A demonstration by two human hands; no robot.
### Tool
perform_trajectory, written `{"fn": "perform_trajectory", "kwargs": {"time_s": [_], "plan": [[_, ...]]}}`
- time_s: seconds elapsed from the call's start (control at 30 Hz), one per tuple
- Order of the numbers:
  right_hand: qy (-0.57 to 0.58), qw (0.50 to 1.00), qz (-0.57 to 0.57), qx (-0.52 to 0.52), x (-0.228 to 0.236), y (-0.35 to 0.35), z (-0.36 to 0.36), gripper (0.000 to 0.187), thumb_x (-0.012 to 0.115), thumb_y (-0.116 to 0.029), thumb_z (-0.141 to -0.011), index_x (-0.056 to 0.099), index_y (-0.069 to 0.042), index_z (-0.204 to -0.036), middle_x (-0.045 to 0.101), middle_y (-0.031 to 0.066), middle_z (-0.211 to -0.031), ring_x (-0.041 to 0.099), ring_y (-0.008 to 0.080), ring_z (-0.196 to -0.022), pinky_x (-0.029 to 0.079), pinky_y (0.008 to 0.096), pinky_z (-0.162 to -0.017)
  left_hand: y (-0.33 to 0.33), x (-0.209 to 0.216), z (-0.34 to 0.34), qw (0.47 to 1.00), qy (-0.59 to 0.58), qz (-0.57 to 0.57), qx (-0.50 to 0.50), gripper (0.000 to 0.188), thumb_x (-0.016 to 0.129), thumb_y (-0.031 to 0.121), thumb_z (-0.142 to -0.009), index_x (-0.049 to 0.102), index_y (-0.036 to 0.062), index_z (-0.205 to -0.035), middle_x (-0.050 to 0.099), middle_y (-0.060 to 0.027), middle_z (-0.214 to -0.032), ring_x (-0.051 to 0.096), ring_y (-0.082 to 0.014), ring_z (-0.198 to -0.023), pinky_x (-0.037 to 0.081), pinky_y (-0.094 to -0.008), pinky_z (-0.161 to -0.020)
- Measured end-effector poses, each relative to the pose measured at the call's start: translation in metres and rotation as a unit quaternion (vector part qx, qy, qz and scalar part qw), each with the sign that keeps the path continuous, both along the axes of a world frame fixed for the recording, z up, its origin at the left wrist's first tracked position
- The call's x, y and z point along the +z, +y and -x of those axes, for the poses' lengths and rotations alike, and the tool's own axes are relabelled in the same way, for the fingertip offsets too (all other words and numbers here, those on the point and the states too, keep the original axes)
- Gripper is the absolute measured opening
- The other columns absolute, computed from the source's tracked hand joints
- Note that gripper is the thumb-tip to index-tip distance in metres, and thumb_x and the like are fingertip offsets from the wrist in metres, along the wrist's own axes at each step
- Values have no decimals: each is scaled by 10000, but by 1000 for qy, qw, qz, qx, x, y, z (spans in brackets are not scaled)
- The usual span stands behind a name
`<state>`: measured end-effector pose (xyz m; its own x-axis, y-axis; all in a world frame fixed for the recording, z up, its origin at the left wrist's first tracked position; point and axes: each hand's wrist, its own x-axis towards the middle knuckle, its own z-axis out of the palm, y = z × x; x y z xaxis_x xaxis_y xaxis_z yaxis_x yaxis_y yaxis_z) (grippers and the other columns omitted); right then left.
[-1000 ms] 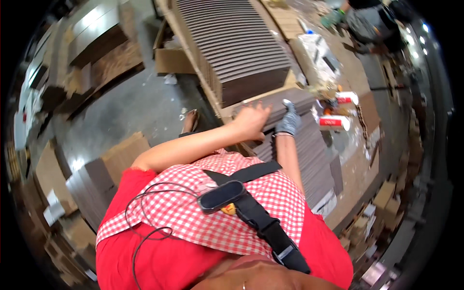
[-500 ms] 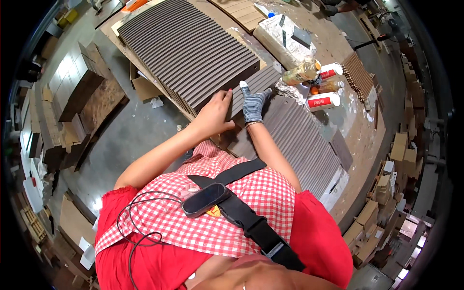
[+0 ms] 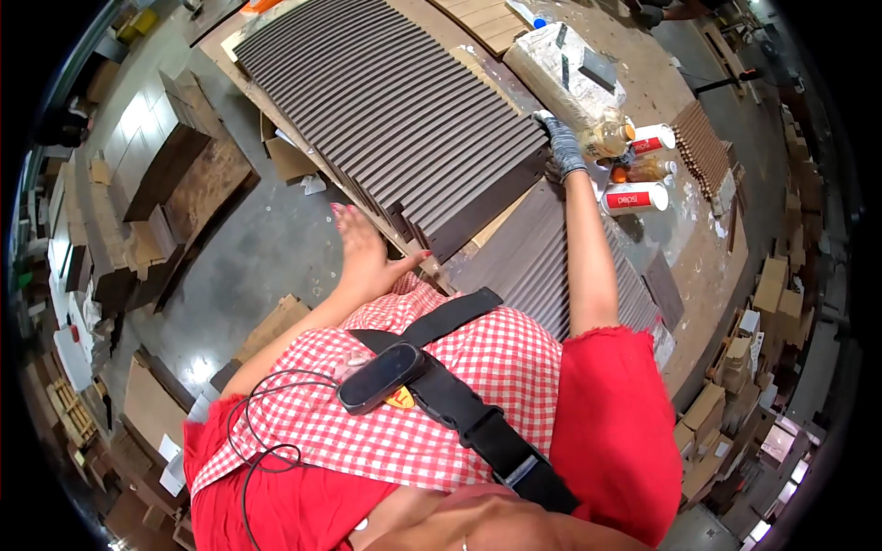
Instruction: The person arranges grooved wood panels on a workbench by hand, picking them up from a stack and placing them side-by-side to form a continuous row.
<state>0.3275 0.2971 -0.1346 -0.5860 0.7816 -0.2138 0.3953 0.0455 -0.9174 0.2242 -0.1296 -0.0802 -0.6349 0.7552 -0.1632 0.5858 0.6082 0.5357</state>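
Note:
Long grey-brown strips [image 3: 386,110] lie side by side in a large row on a board on the worktable. My right hand [image 3: 562,151], in a grey knit glove, is at the right end of the nearest strip [image 3: 491,207], its fingers bent round the corner. Part of those fingers is hidden by the hand itself. My left hand [image 3: 367,255], bare with painted nails, is beside the table's left edge near the row's near-left corner. Its fingers are stretched and the thumb stands apart, with nothing held. A second group of strips [image 3: 528,266] lies nearer me on the right.
Right of my gloved hand stand a plastic bottle [image 3: 606,140], a second bottle with amber liquid [image 3: 648,171] and two white-and-red cups [image 3: 636,198] on their sides. Behind them sits a white wrapped package [image 3: 565,73]. A cardboard box [image 3: 287,158] is beside the table's left edge.
The strips held between both hands now lie against the row's near edge. My right hand has moved right and away to their end; my left has let go and drawn back left.

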Motion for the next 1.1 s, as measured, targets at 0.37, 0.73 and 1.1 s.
{"fn": "perform_trajectory", "kwargs": {"time_s": [0.37,0.73,1.1], "plan": [[8,1000,2,21,-28,-4,1,506,512,-388,-925,543,-20,-1272,556,74,-1268,474,183,-1187,320,290,-1040,44,1,-29,987,-62,146,-7,1261,520,716,-758,-7,-300,-1288,13,-489,-1380,2,-576,-1335,34,-537,-1120],[2,1000,-5,-29,-19,2,5,611,597,-414,-874,508,22,-1293,518,118,-1312,463,222,-1195,328,288,-1028,46,-11,-37,992,-78,94,37,1312,589,695,-728,-67,-298,-1279,-23,-511,-1359,-46,-581,-1330,32,-523,-1129],[66,963,-257,-48,-9,44,-159,400,490,-275,-960,546,6,-1240,616,95,-1164,584,200,-1070,480,316,-930,67,74,-68,920,-105,-302,-226,780,696,299,-782,304,10,-1390,314,-220,-1439,334,-361,-1327,317,-386,-1073]]}}
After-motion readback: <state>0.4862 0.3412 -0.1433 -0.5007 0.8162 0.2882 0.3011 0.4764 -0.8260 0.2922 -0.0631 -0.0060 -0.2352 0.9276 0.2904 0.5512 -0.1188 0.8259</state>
